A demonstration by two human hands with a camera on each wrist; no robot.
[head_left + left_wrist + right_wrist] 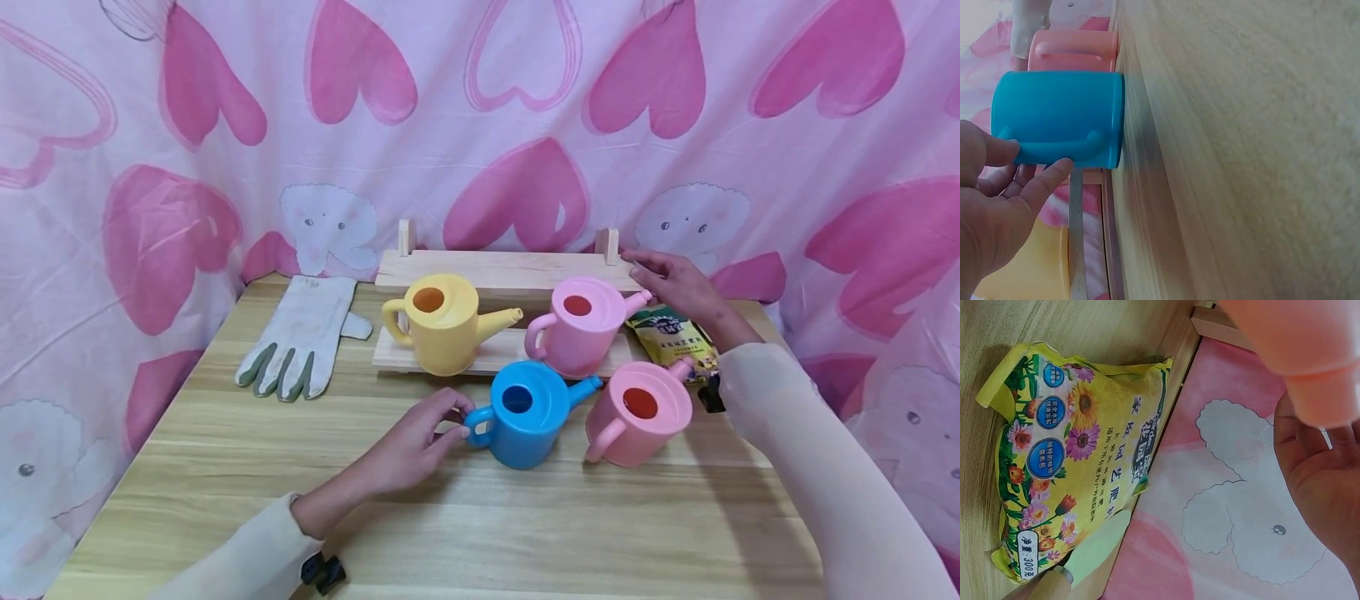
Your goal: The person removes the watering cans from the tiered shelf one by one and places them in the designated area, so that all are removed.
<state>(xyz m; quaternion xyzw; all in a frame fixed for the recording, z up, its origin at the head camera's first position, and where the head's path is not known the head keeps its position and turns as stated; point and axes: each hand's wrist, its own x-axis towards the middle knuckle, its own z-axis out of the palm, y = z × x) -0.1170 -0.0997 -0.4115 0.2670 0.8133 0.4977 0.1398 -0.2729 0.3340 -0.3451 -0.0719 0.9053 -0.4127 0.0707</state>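
My left hand pinches the handle of the blue watering can between thumb and finger. In the left wrist view, the fingertips lie against that handle. My right hand is at the right end of the wooden shelf, just behind the spout of a pink watering can. A coral spout covers part of this hand in the right wrist view, so its grip is unclear. A coral watering can stands right of the blue one. Left of the pink can is a yellow watering can.
A white glove with green fingertips lies on the table at the left. A yellow flower-printed bag is below the right hand, with a small pale-green trowel beside it. A pink heart-patterned curtain hangs behind.
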